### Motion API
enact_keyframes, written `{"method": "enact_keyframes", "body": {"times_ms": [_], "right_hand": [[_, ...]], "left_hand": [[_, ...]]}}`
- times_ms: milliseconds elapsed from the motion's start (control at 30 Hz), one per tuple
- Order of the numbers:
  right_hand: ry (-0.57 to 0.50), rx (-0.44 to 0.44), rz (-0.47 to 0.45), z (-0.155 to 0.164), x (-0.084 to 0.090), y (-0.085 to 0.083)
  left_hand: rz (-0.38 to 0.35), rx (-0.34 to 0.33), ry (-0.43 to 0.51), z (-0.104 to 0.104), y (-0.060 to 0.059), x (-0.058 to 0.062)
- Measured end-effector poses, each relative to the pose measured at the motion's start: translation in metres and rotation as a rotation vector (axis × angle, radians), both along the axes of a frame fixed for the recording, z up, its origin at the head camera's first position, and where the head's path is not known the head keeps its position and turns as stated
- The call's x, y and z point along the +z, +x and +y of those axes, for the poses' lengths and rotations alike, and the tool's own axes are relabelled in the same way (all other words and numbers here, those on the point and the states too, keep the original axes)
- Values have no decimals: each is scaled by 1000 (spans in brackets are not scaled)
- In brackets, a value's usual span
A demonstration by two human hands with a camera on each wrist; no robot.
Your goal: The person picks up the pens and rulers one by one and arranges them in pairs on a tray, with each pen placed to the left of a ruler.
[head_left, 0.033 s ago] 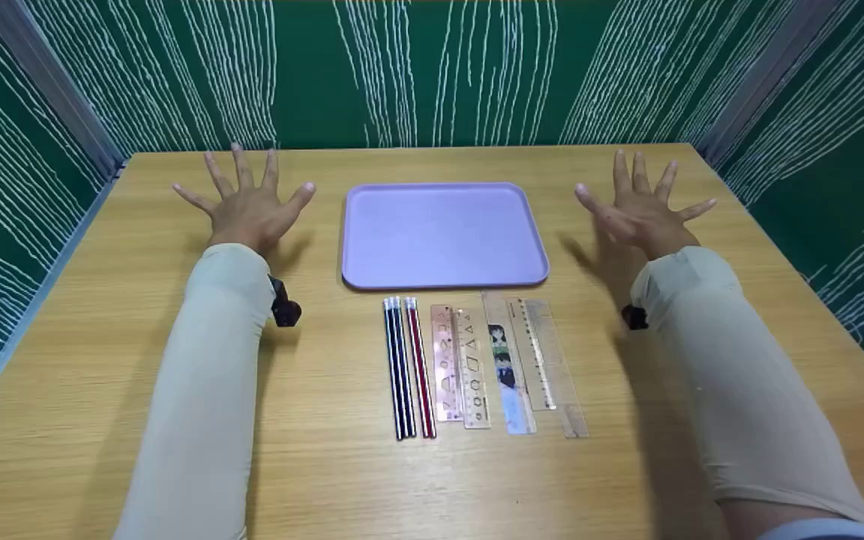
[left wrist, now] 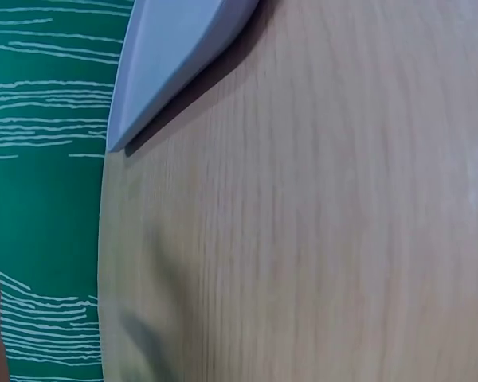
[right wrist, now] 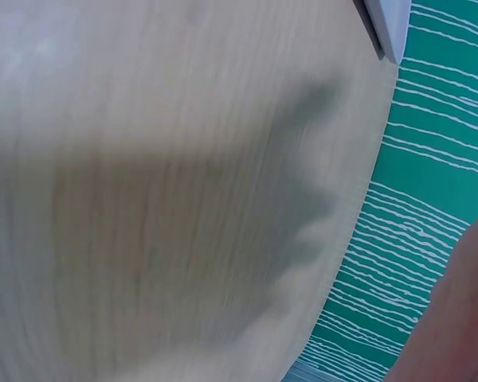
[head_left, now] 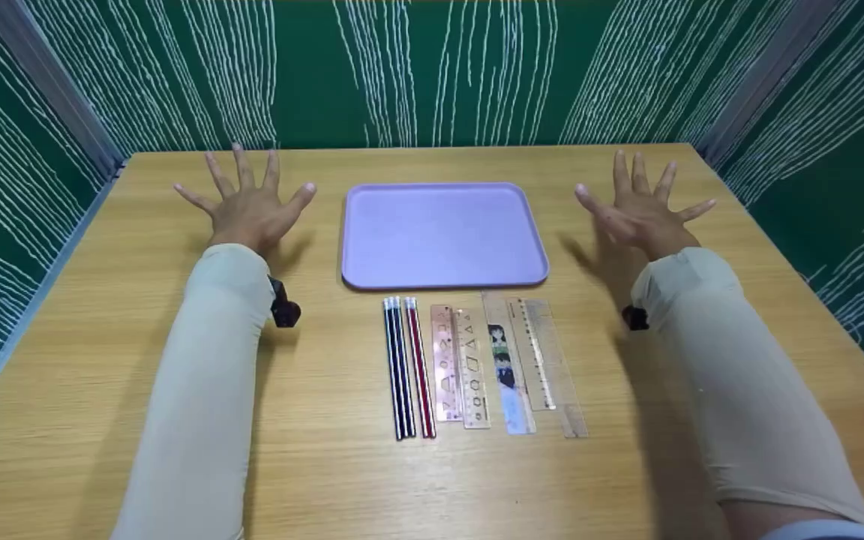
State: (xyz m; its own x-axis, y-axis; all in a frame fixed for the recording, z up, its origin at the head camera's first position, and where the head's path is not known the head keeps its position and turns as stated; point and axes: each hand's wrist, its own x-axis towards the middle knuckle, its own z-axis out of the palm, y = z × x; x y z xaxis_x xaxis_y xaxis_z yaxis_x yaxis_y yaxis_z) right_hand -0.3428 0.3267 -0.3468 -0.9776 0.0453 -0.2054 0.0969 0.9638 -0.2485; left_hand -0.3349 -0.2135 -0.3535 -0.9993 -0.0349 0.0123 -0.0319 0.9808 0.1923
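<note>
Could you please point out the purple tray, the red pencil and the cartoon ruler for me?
purple tray (head_left: 372, 279): head view, on its near left rim.
red pencil (head_left: 418, 367): head view, mid-shaft.
cartoon ruler (head_left: 505, 366): head view, on the printed figure.

Both arms reach forward, roughly parallel, each covered to the wrist in a pale cream sleeve. The left hand is spread wide, palm down, all five fingers straight and fanned apart, the thumb angled inward. The right hand mirrors it on the other side: fingers straight and splayed, thumb pointing inward, palm facing down and tipped slightly inward. Neither hand holds anything. A small dark device sits at the underside of each wrist. In the right wrist view only a blurred edge of that hand shows at the lower right corner.
</note>
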Motion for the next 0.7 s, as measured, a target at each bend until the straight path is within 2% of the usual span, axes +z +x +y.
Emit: {"method": "enact_keyframes", "body": {"times_ms": [200,400,567,700], "right_hand": [[-72,-1,-34,7,1,3],[-164,-4,-55,10,4,9],[-217,27,-48,6,3,16],[-221,27,-20,-1,1,23]], "left_hand": [[-20,-37,8,-3,2,-5],[-70,-86,44,-11,9,-8],[-107,-156,72,-10,19,-8],[-107,-229,76,-2,29,-8]]}}
